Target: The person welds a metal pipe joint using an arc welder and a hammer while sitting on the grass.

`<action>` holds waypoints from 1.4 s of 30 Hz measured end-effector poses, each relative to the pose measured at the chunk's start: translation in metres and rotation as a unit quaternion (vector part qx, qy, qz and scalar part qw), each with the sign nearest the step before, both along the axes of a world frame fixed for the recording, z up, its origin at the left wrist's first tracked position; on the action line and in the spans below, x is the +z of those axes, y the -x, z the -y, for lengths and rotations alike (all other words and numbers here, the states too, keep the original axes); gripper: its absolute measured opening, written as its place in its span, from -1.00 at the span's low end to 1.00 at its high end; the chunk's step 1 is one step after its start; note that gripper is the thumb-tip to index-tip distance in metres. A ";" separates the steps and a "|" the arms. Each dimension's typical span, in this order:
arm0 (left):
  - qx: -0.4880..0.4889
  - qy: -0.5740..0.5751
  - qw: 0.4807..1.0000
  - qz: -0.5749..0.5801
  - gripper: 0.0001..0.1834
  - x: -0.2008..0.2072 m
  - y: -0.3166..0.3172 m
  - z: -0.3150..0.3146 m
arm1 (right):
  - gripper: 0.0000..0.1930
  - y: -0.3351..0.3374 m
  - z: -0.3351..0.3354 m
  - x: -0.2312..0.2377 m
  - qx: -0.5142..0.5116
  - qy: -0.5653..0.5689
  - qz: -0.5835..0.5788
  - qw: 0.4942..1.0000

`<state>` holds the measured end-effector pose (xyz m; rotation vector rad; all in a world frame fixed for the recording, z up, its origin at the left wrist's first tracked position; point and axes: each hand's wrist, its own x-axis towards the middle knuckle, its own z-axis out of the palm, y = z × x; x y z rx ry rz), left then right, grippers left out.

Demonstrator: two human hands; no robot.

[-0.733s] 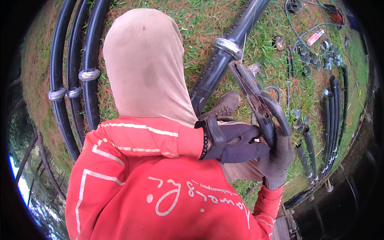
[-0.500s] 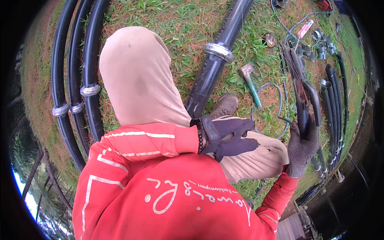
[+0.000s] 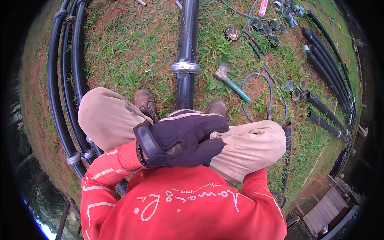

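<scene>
My left hand (image 3: 180,136), in a dark glove with a strap and a beaded bracelet at the wrist, lies across my lap in front of the red sweatshirt. Its fingers reach to the right with a gap between them, and nothing shows in their grasp. Just ahead of it, a black pipe (image 3: 186,44) with a metal clamp (image 3: 185,67) runs away from between my boots. My right sleeve (image 3: 256,184) passes down behind my right knee, which hides the right hand. Beyond that knee, on the grass, lies a hammer (image 3: 233,83) with a green handle.
Three long black pipes (image 3: 55,72) with couplings curve along the left. At right are a looped hose (image 3: 271,94), several grey pipe fittings (image 3: 267,29), more black pipes (image 3: 326,60) and a tape measure (image 3: 232,33). Wooden planks (image 3: 326,210) stand at lower right.
My view has swung to the right, and the left hand looks nearer. My right hand, which held a dark curved object out at the right, has dropped out of sight behind the knee.
</scene>
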<state>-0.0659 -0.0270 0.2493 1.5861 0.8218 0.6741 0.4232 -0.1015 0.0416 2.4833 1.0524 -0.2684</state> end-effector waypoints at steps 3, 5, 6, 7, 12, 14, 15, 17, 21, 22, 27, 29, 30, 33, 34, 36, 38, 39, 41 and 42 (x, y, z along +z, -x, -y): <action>-0.118 -0.071 0.990 0.001 -0.53 0.008 -0.001 0.006 | -0.35 0.009 0.020 -0.028 -0.012 0.059 -0.087 0.994; -0.130 -0.116 0.985 0.001 -0.45 -0.007 -0.006 0.007 | -0.34 0.007 0.017 -0.040 -0.007 0.096 -0.136 0.986; -0.141 -0.159 0.977 0.006 -0.35 -0.008 -0.009 0.003 | -0.34 0.008 0.014 -0.043 -0.003 0.117 -0.166 0.979; -0.191 -0.116 0.974 -0.042 -0.49 -0.005 -0.012 -0.003 | -0.33 0.007 0.010 -0.045 -0.003 0.140 -0.196 0.971; -0.195 -0.140 0.970 -0.042 -0.51 -0.008 -0.003 -0.028 | -0.32 0.034 -0.058 -0.037 0.054 0.162 -0.339 0.925; -0.178 -0.143 0.971 -0.073 -0.51 -0.002 0.013 -0.028 | -0.28 0.082 -0.096 -0.034 0.219 0.030 -0.317 0.922; -0.170 -0.145 0.972 -0.074 -0.51 -0.004 0.017 -0.032 | -0.25 0.098 -0.111 -0.025 0.312 -0.040 -0.255 0.914; -0.153 -0.146 0.974 -0.080 -0.52 -0.008 0.026 -0.039 | -0.27 0.086 -0.134 -0.063 0.362 -0.007 -0.264 0.894; -0.087 -0.139 0.980 -0.116 -0.53 -0.014 0.056 -0.049 | -0.38 0.108 -0.166 -0.078 0.362 0.099 -0.286 0.882; -0.067 -0.136 0.980 -0.127 -0.53 -0.014 0.063 -0.051 | -0.41 0.115 -0.170 -0.078 0.340 0.122 -0.281 0.889; 0.040 -0.116 0.974 -0.192 -0.54 -0.014 0.103 -0.054 | -0.45 0.151 -0.182 -0.042 0.298 0.080 -0.369 0.877; 0.075 -0.114 0.968 -0.210 -0.54 -0.014 0.111 -0.055 | -0.41 0.154 -0.189 -0.036 0.374 -0.033 -0.400 0.836; 0.089 -0.112 0.965 -0.218 -0.55 -0.013 0.115 -0.054 | -0.41 0.159 -0.196 -0.032 0.374 -0.030 -0.402 0.835; 0.122 -0.111 0.961 -0.223 -0.55 -0.018 0.122 -0.054 | -0.44 0.189 -0.223 0.001 0.362 -0.061 -0.458 0.810; 0.131 -0.111 0.959 -0.225 -0.55 -0.018 0.123 -0.056 | -0.44 0.185 -0.226 0.001 0.361 -0.063 -0.456 0.811; 0.146 -0.111 0.955 -0.234 -0.56 -0.016 0.125 -0.056 | -0.47 0.183 -0.231 -0.003 0.448 -0.036 -0.431 0.783; 0.154 -0.109 0.952 -0.240 -0.56 -0.012 0.127 -0.053 | -0.47 0.183 -0.231 0.005 0.450 -0.038 -0.430 0.782; 0.158 -0.107 0.950 -0.246 -0.57 -0.010 0.126 -0.050 | -0.48 0.186 -0.230 0.007 0.453 -0.039 -0.429 0.780; 0.161 -0.104 0.949 -0.250 -0.57 -0.009 0.128 -0.048 | -0.50 0.186 -0.227 0.001 0.434 -0.048 -0.440 0.785; 0.159 -0.104 0.950 -0.247 -0.57 -0.009 0.127 -0.048 | -0.52 0.184 -0.225 -0.001 0.414 -0.056 -0.447 0.791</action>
